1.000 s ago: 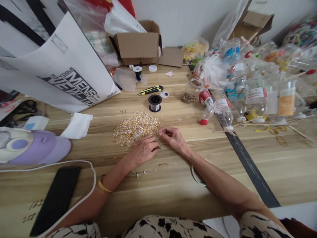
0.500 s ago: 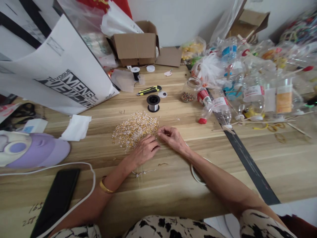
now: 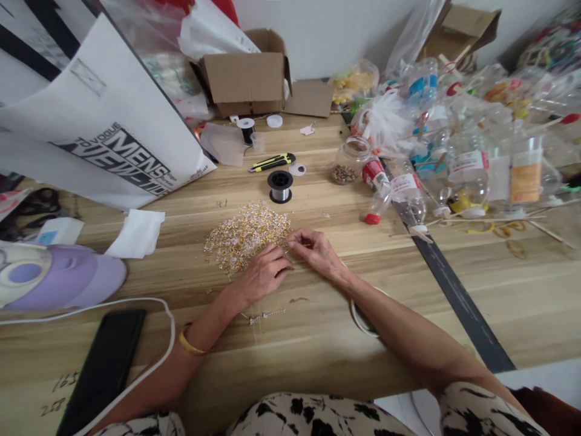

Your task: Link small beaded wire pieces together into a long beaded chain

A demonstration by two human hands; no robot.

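Two hands work at the near right edge of a loose pile of small gold and clear beads on the wooden table. The left hand lies palm down at the pile's near edge, fingers partly curled; whether they hold a bead cannot be determined. The right hand is just beside the pile, thumb and forefinger drawn close together as in a pinch; any item between them is too small to confirm.

Step in hand, as judged: fine fingertip handling of small pieces, both hands serving one spot. Nearer the person, a beaded strand and a short gold chain lie apart from the fingers; the strand's left end is near the left wrist. A spool of thin line stands beyond the pile, with a yellow-and-black cutter behind it. Neither is touched.

Next move, as judged: requires a light, exact pinch and steady wrists. Avoid pressing into the pile, which could scatter beads, and avoid dragging the left wrist across the strand.
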